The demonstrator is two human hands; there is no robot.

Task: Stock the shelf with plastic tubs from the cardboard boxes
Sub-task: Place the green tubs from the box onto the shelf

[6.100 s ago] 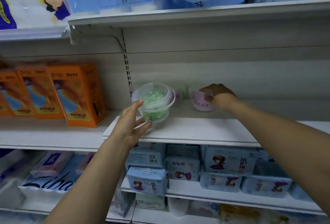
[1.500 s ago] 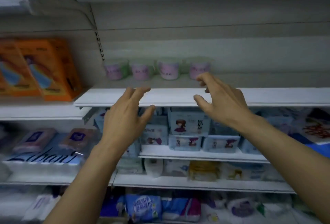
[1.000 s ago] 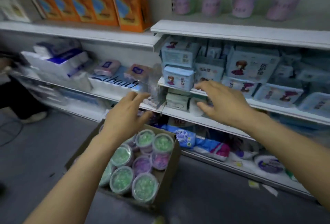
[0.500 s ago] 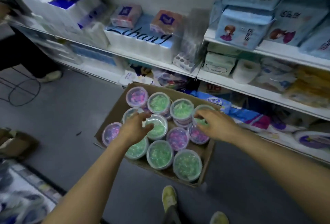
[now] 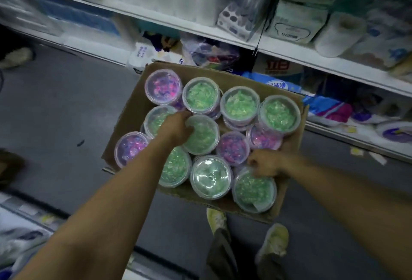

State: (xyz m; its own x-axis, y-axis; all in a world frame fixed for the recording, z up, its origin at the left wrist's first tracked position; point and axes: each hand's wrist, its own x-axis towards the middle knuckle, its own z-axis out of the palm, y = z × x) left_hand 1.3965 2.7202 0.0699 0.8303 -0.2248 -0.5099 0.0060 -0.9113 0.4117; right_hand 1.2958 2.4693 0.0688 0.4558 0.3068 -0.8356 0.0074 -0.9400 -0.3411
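A cardboard box (image 5: 124,123) is placed before the shelves (image 5: 289,54), with floor (image 5: 55,105) to its left. Inside it tubs (image 5: 239,103) are packed in rows, some stacked on a lower layer. The left hand (image 5: 176,128) is curled over the left rim of the middle tub (image 5: 204,139), between it and the next tub leftward. The right hand (image 5: 265,163) is set at the far rim of the near-right tub (image 5: 254,190), close to the box's right wall. Two shoes (image 5: 274,241) are seen nearer than the box. A paper roll (image 5: 338,34) is kept on the shelves, behind and right.
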